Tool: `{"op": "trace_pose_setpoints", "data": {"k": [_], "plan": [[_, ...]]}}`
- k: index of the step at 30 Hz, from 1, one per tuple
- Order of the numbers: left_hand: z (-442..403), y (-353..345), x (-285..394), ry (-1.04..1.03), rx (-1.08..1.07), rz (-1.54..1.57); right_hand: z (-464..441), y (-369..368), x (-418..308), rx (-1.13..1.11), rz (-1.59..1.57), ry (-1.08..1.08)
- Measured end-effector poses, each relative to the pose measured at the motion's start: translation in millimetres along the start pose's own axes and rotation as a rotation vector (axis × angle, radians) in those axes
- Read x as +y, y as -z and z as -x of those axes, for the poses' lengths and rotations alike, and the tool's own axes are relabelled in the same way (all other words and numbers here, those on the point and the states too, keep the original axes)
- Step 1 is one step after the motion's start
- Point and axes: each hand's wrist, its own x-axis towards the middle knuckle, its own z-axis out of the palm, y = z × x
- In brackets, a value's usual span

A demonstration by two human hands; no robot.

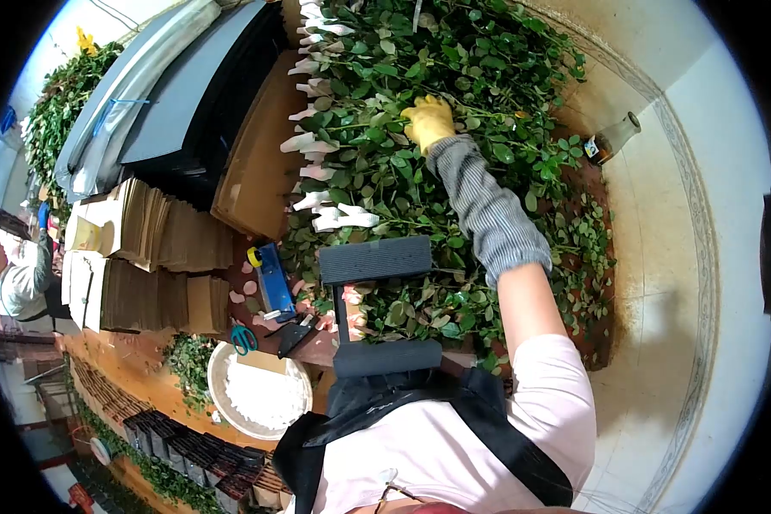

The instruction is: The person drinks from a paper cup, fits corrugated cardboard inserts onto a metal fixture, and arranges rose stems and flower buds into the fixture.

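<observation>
My right hand, in a yellow glove with a grey knitted sleeve above it, reaches into a large heap of leafy green rose stems. Its fingers are curled round a stem among the leaves, and the fingertips are partly hidden. White wrapped flower heads line the left edge of the heap. Nearer my body, a black ridged stand rests over more stems, with pink and yellow blooms beside it. My left hand is not in view.
Left of the stems are a blue tape dispenser, teal scissors, cardboard stacks and grey sheets. A white-filled basin stands below. A glass bottle is at right. Another person is at far left.
</observation>
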Motion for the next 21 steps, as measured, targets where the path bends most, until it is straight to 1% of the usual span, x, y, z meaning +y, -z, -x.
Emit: {"op": "trace_pose_setpoints", "data": {"k": [2, 3, 4, 6, 8, 9, 10, 11, 12, 13, 14, 15, 17, 18, 19, 20, 21], "plan": [[-2.7, 0.5, 3.6, -0.019, 0.013, 0.089, -6.4, -10.7, -6.3, 0.119, 0.102, 0.072], [-5.2, -0.1, 7.7, -0.034, 0.021, 0.138, 3.8, -8.3, -15.7, 0.354, 0.007, 0.104], [-7.8, 1.2, 10.7, -0.054, 0.031, 0.178, 18.6, -8.6, -23.3, 0.641, -0.158, 0.165], [-18.7, 9.3, 19.1, -0.132, 0.079, 0.280, 48.6, 2.8, -33.5, 0.855, -0.293, 0.270], [-37.9, 27.4, 35.3, -0.268, 0.139, 0.461, 79.6, 10.6, -25.5, 0.757, -0.603, 0.560], [-43.7, 36.7, 44.0, -0.323, 0.156, 0.537, 93.1, 11.8, -21.9, 0.680, -0.577, 0.693], [-14.2, 58.7, 87.4, -0.382, 0.225, 0.396, 120.6, 25.9, -16.2, 0.762, -0.345, 0.693], [24.0, 82.0, 139.9, -0.429, 0.234, 0.367, 124.8, 23.1, -4.2, 0.718, -0.261, 0.674], [53.2, 99.3, 183.5, -0.525, 0.246, 0.363, 126.8, 17.4, 10.6, 0.670, -0.181, 0.652], [68.7, 107.4, 213.6, -0.597, 0.276, 0.399, 126.2, 10.9, 34.3, 0.720, -0.088, 0.561], [62.6, 107.3, 224.6, -0.673, 0.277, 0.463, 132.2, 12.0, 63.1, 0.630, -0.095, 0.418], [79.6, 113.9, 249.3, -0.721, 0.227, 0.470, 126.6, -9.5, 103.2, 0.656, -0.093, 0.303], [93.4, 116.6, 267.0, -0.769, 0.167, 0.453, 138.2, -38.8, 164.1, 0.667, -0.274, -0.020], [93.3, 115.1, 275.6, -0.794, 0.163, 0.436, 159.7, -24.6, 173.9, 0.726, -0.204, -0.013], [94.6, 112.5, 284.0, -0.819, 0.143, 0.519, 170.8, -15.7, 179.9, 0.676, -0.290, -0.020], [100.0, 112.1, 285.3, -0.826, 0.120, 0.592, 185.0, -12.0, 180.4, 0.778, -0.322, 0.127], [107.0, 113.2, 294.8, -0.804, 0.107, 0.580, 205.7, 4.3, 167.3, 0.671, -0.385, 0.149]]}}
